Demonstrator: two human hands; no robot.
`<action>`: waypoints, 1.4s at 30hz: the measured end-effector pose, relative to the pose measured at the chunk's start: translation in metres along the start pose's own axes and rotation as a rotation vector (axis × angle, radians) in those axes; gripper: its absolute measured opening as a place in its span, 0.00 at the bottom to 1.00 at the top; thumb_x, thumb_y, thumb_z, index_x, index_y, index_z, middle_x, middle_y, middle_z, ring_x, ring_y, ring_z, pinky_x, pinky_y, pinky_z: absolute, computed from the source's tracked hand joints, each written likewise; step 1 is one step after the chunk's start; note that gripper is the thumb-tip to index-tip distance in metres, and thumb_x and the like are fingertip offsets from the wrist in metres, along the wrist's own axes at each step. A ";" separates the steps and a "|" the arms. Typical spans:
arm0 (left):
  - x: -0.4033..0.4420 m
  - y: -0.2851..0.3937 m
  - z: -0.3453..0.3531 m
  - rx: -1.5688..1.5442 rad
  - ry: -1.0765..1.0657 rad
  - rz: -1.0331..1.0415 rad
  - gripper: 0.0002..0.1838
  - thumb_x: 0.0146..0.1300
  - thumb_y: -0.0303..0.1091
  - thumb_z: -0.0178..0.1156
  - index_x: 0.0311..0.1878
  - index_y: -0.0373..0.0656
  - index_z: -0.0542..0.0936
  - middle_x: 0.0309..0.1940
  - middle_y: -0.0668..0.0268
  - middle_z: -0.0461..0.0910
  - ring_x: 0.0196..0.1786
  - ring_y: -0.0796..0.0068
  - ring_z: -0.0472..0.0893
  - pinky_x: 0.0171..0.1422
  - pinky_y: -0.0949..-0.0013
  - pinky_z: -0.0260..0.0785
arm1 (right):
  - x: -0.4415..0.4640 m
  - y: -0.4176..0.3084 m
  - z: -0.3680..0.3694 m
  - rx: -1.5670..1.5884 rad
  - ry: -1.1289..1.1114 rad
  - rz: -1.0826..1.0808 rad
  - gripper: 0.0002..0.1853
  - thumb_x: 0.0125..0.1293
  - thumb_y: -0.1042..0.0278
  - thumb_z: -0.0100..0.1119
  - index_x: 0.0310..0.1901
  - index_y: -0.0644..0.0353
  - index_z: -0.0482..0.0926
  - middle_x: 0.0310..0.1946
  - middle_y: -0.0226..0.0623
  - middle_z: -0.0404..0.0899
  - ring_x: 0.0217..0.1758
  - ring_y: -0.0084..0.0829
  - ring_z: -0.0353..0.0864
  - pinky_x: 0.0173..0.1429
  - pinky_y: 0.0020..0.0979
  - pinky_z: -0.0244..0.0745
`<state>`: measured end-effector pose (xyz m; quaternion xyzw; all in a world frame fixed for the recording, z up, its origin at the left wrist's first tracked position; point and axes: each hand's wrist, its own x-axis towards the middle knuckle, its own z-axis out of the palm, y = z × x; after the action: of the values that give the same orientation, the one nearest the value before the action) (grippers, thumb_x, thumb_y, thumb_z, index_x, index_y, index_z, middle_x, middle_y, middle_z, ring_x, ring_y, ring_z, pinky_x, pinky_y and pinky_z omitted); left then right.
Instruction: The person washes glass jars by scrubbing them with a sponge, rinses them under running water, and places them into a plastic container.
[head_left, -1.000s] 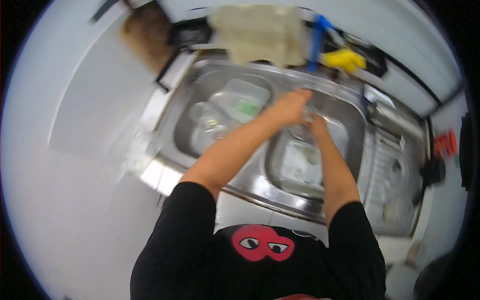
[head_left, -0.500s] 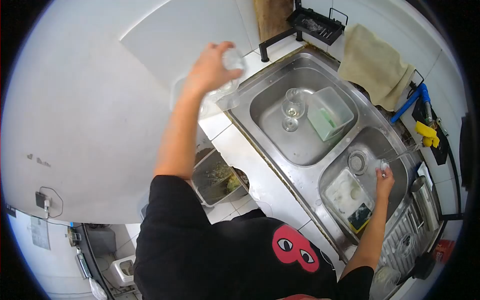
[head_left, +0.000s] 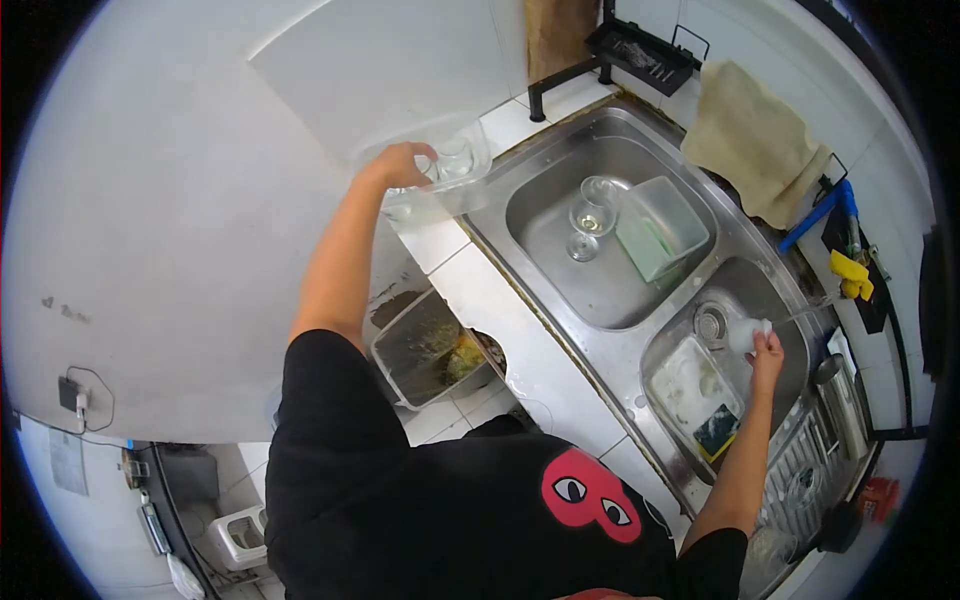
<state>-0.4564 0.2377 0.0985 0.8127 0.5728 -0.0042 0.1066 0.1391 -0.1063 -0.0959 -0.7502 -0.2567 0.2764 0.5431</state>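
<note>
My left hand (head_left: 400, 165) reaches over a clear plastic bin (head_left: 472, 185), its fingers and thumb curled around a clear glass (head_left: 427, 168). Another clear glass (head_left: 456, 155) sits beside it in the bin. In the right-hand sink basin, my right hand (head_left: 767, 352) grips a small whitish translucent cup-like object (head_left: 743, 335) by its edge, near a thin stream of water from the tap. Below it lies a tub of suds (head_left: 685, 385), with a dark-and-yellow scouring sponge (head_left: 718, 432) at its near end.
The left-hand sink basin (head_left: 545, 255) holds a stemmed glass (head_left: 592, 218) and a tilted clear container (head_left: 660, 230). A cloth (head_left: 752, 140) hangs on the wall behind. A waste bin (head_left: 425, 355) stands below the counter, and glassware (head_left: 800, 490) rests on the drainboard.
My left hand has lowered with a glass into the clear bin. The whitish object in my right hand has turned and shows more plainly.
</note>
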 end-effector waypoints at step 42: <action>-0.002 0.172 0.005 -0.205 0.403 0.434 0.14 0.51 0.35 0.63 0.41 0.43 0.79 0.35 0.56 0.77 0.36 0.63 0.78 0.40 0.65 0.70 | 0.009 -0.056 -0.002 -0.142 0.299 -0.223 0.33 0.43 0.59 0.72 0.49 0.66 0.69 0.45 0.44 0.75 0.45 0.38 0.77 0.47 0.35 0.73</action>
<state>-0.2959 0.1799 0.1224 0.8854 0.3932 0.2375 0.0709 0.1422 -0.0862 -0.0431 -0.7861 -0.2735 0.0814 0.5483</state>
